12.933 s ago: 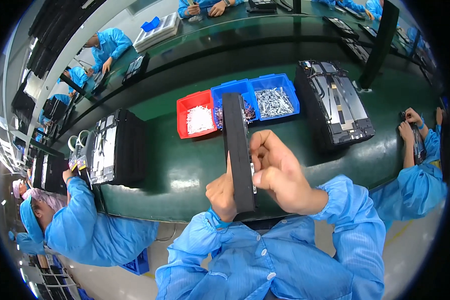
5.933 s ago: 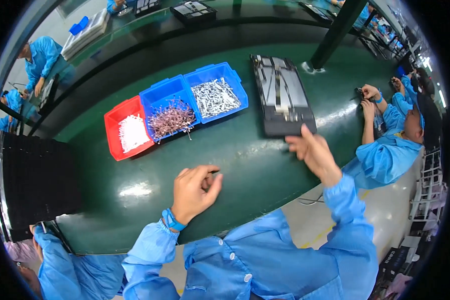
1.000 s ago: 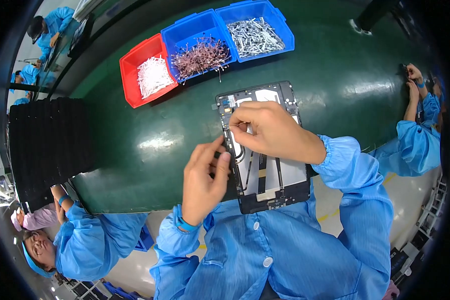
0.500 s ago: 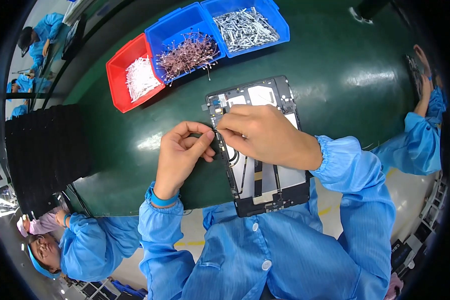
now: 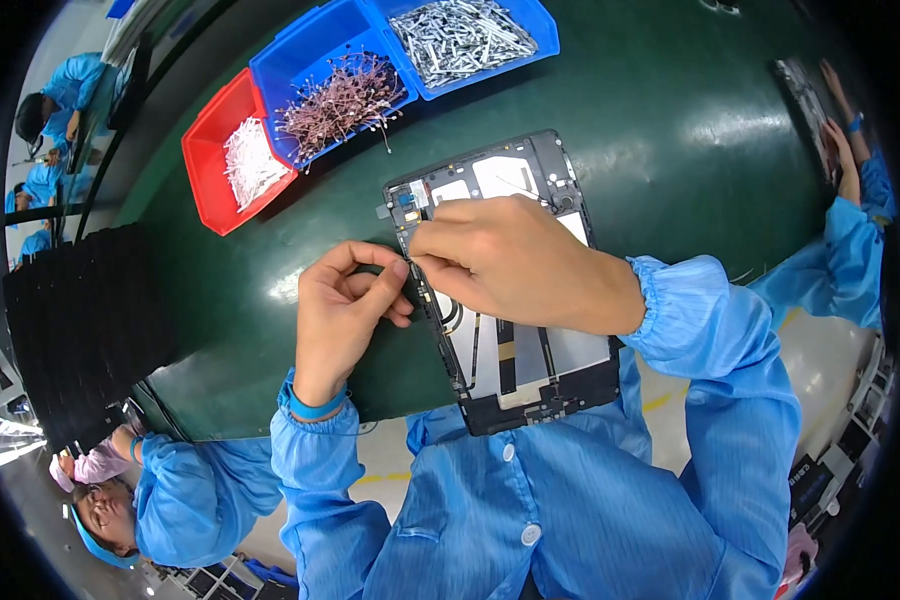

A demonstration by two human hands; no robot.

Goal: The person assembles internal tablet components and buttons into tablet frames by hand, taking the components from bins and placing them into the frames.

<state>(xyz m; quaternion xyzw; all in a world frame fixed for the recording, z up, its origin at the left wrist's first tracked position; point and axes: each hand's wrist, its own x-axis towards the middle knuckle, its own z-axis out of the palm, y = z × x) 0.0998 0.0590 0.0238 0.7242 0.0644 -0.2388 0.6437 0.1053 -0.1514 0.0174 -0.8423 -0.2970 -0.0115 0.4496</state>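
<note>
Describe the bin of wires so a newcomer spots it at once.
On the green table, beyond the tablet, three bins stand in a row. Take the middle bin, a blue one. Unlike the red bin on its left and the other blue bin on its right, it holds tangled, thin, reddish-brown wires.

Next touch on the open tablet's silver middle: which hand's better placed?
Likely the right. The right hand is over the open tablet, close to the silver panels. The left hand is at the tablet's left edge, thumb and index finger together, and would need to reach farther in.
</note>
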